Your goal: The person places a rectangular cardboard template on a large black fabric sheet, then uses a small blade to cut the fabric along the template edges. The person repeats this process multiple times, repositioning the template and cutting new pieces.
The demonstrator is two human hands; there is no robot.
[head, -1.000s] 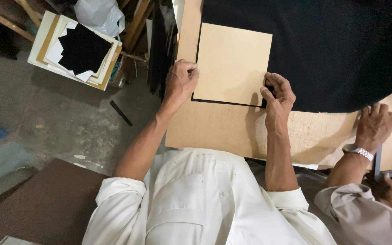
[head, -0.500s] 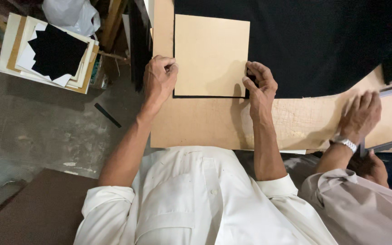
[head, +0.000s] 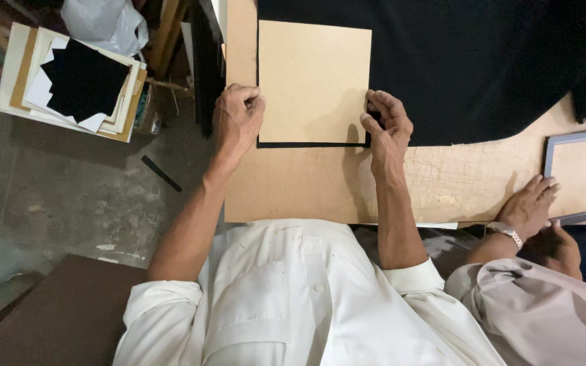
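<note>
One tan square board [head: 314, 81] is lying flat on the brown worktable [head: 293, 183], its edges running square with the table's near edge; it is close to square, so no long axis is standing out, though it is reading very slightly taller than wide in the head view. It is sitting on a single black sheet [head: 320, 144] that is showing as a thin dark strip along its left and bottom edges, and the larger spread of black fabric [head: 469, 61] is covering the table beyond and to the right. The left hand [head: 237, 118] is resting at the board's lower left edge, fingers curled into a loose fist with the knuckles against the board's side, pinching nothing that can be made out. The right hand [head: 388, 125] is bearing on the lower right corner, fingers bent and closing on the edge of the board there. Further right, one other person's hand [head: 529, 207], wearing a wristwatch, is lying flat and touching one grey picture frame [head: 578, 176] with a tan backing. Off the table's left side, one stack of tan, white and black sheets [head: 69, 81] is lying well apart, with one white plastic bag [head: 106, 24] just behind it and one short black strip [head: 161, 173] on the concrete floor [head: 69, 196].
</note>
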